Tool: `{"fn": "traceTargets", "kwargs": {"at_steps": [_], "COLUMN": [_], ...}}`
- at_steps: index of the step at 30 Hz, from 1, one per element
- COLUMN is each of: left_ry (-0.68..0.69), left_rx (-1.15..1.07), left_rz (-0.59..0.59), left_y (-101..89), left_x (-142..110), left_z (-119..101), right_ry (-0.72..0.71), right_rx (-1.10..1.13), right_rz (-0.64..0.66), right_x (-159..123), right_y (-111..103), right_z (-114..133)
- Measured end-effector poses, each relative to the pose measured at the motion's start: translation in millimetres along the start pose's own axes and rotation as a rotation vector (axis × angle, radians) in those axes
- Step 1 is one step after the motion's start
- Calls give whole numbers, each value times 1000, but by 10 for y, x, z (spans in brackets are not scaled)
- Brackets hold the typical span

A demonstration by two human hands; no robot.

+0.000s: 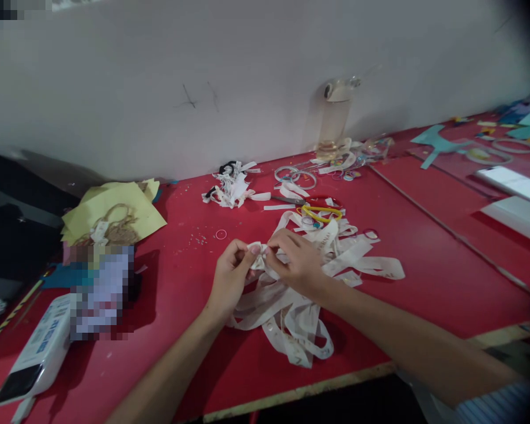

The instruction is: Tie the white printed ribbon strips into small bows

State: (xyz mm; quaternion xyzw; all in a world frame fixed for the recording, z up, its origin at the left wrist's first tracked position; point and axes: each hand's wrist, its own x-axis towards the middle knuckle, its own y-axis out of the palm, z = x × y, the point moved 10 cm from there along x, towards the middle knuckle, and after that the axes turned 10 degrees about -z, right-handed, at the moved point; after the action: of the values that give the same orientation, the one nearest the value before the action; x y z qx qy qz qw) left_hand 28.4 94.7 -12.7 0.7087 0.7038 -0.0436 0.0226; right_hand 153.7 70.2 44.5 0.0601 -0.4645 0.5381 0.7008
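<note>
Between my two hands is a small white ribbon bow (259,259), held just above the red table. My left hand (233,268) pinches its left side with thumb and fingers. From the right, my right hand (298,259) grips the bow near its middle, the fingertips of both hands almost meeting. Beneath and behind the hands lies a loose heap of white printed ribbon (287,330), partly hidden by my right hand and forearm. Scissors with red and yellow handles (322,212) rest at the heap's far edge. A small pink elastic ring (221,234) lies beyond my left hand.
A pile of black and white ribbon pieces (234,185) sits near the wall. Behind stands a clear bottle (334,121). Yellow paper sheets (115,206) and a white packet (39,347) are at left. A phone (516,182) lies at right. The table's front edge (300,397) is close.
</note>
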Motion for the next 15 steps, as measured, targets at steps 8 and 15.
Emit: {"fn": "traceTargets", "kwargs": {"at_steps": [8, 15], "left_ry": [80, 63], "left_rx": [81, 65], "left_rz": [51, 89], "left_y": [26, 53], "left_x": [-19, 7], "left_z": [-68, -66], "right_ry": [36, 21], "right_rx": [76, 41], "right_rz": [202, 157], "right_x": [-14, -23], "right_y": [175, 144], "right_z": [-54, -54]}}
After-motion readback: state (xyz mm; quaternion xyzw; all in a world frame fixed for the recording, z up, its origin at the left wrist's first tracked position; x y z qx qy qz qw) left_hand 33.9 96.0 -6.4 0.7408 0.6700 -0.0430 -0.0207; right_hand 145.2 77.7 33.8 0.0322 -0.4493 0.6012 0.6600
